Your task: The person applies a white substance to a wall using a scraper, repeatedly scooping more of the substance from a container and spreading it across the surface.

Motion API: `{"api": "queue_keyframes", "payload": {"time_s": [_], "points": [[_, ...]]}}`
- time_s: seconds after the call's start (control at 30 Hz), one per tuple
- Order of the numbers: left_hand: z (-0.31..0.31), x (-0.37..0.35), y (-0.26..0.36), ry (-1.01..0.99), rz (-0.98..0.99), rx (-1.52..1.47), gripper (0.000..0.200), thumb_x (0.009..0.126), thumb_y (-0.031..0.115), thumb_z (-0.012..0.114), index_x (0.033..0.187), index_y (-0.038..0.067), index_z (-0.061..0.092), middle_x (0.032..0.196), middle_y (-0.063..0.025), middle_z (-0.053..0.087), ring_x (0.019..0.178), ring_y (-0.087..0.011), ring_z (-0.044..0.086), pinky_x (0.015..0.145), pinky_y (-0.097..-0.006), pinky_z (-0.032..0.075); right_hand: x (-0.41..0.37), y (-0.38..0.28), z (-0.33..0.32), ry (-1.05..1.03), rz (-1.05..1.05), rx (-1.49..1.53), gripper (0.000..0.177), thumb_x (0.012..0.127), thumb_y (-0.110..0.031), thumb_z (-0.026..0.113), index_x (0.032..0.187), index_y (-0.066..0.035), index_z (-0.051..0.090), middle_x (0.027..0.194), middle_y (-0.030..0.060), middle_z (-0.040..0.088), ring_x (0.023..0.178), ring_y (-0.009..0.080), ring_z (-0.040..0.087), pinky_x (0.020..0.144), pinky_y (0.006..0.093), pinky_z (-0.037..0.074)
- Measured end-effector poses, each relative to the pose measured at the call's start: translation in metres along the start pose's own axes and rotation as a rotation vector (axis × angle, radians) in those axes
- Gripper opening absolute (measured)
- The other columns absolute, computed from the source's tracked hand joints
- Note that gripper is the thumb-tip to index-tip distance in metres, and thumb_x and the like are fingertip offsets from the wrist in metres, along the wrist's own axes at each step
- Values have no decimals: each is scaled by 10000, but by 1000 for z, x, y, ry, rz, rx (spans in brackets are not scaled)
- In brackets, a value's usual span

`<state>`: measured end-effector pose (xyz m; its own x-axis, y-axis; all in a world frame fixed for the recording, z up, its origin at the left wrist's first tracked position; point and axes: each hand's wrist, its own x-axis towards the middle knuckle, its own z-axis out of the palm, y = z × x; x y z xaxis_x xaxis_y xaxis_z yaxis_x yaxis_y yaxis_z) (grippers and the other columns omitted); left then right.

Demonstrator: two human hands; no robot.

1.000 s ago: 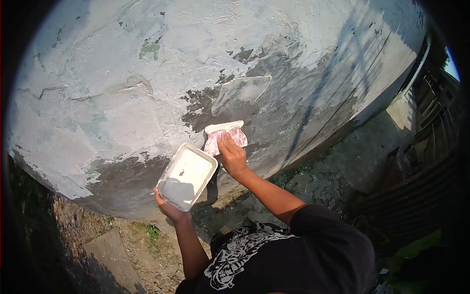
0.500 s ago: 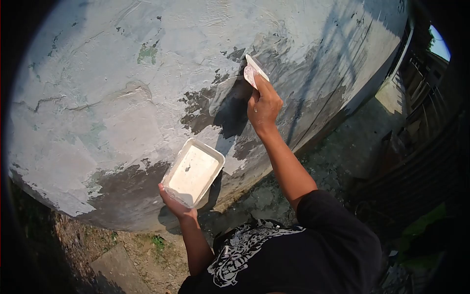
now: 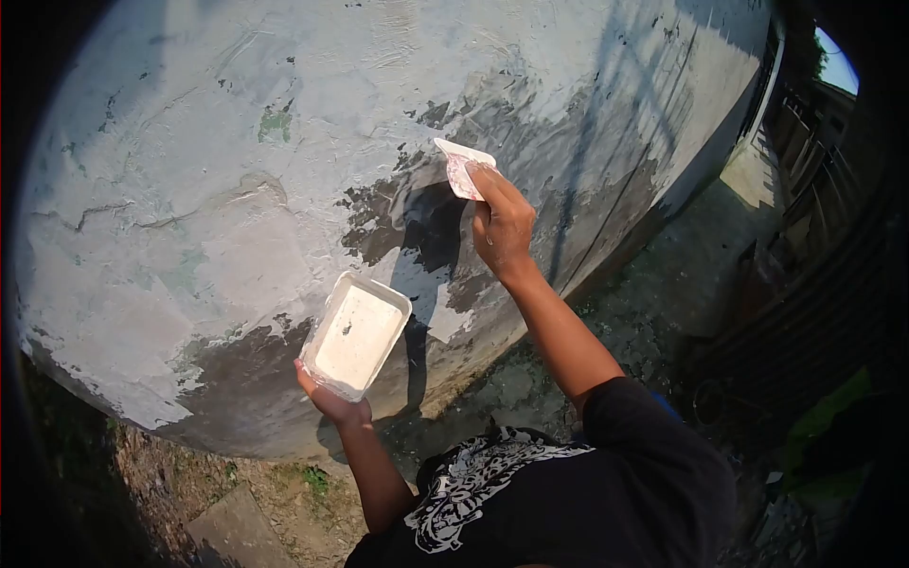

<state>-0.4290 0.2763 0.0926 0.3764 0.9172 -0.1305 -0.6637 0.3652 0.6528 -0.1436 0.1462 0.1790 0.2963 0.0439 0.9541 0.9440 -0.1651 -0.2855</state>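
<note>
My left hand point(image 3: 336, 402) grips a white rectangular plastic tub point(image 3: 404, 305) at its lower left edge, tilted so its inside faces me. Pale putty point(image 3: 355, 331) coats the bottom, with a small dark spot in it. My right hand point(image 3: 507, 222) pinches a flat, whitish putty spreader point(image 3: 462, 168) smeared with pinkish-white residue, thumb and fingers closed around its lower right side. The spreader overlaps a dark, bare patch of the wall point(image 3: 218, 227), whose surface is otherwise covered in rough white-grey coating. A dark shadow of hand and tool falls just below it.
Flaked grey areas and a long crack point(image 3: 151, 222) mark the wall. Along its foot run a mossy concrete strip point(image 3: 511, 388) and, at lower left, dirt with a flat slab point(image 3: 241, 530). A fence point(image 3: 819, 194) stands at the right.
My right hand has brought the spreader left and down across the wall, turning it flatter to my view. The tub in my left hand has shifted slightly left. The camera view has moved a little.
</note>
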Motion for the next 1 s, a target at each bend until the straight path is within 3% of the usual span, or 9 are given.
{"api": "queue_keyframes", "payload": {"time_s": [0.1,0.23,0.47,0.53,0.7,0.77,0.8,0.9,1.0], "points": [[-12,-11,-1,-63,-12,0,657,1041,547,352,1467,58,454,1464,-135,524,1317,-320,535,1080,-478,447,21,16,12,162,10,-55,487,755,102,607,1215,-34,690,1162,232,698,1119,419,658,953,454,534],[-14,-16,4,-38,-12,-13,651,1048,533,331,1473,54,444,1471,-136,516,1330,-315,523,1100,-457,432,-36,3,87,-97,52,-108,617,684,80,637,1298,39,597,1301,294,620,1209,417,623,980,436,533],[-12,-11,0,-38,-7,28,646,1047,535,336,1454,51,471,1442,-133,549,1291,-311,562,1071,-444,460,-79,-25,38,-294,-9,24,468,730,81,614,1182,-24,674,1167,223,704,1118,380,681,916,429,567],[-1,-16,1,-47,-5,32,646,1046,536,341,1450,52,476,1435,-130,557,1281,-307,571,1065,-442,465,-46,-21,10,-254,70,54,417,765,87,599,1158,-25,682,1114,210,719,1064,379,694,869,436,571],[4,-24,-1,-96,-15,31,646,1064,512,334,1431,0,477,1431,-167,553,1286,-318,565,1088,-434,446,27,23,-8,94,215,-33,363,816,70,602,1161,0,689,1063,241,712,914,417,703,789,441,557],[4,-27,1,-70,-7,33,645,1064,511,334,1432,0,477,1431,-168,553,1285,-319,567,1087,-433,447,36,34,-3,27,597,-39,362,820,69,601,1161,-2,697,1039,249,708,884,426,698,760,444,551],[4,-27,2,-42,0,29,644,1064,510,335,1432,1,477,1431,-170,554,1284,-321,568,1087,-432,448,29,35,10,47,424,-136,392,813,72,592,1188,-3,679,1040,265,697,859,421,703,729,455,542],[-3,-22,3,-37,-11,12,626,1049,519,358,1448,52,477,1439,-135,553,1281,-309,571,1068,-448,462,7,-6,31,-96,323,-149,446,787,71,591,1219,-18,659,1099,256,697,922,398,711,759,454,556],[-12,-12,1,-68,-40,-5,633,1044,532,367,1453,62,474,1446,-133,547,1290,-314,563,1070,-463,461,-38,-29,46,-158,52,-85,468,737,62,614,1191,-45,657,1160,214,699,1026,368,703,819,442,573]]}}
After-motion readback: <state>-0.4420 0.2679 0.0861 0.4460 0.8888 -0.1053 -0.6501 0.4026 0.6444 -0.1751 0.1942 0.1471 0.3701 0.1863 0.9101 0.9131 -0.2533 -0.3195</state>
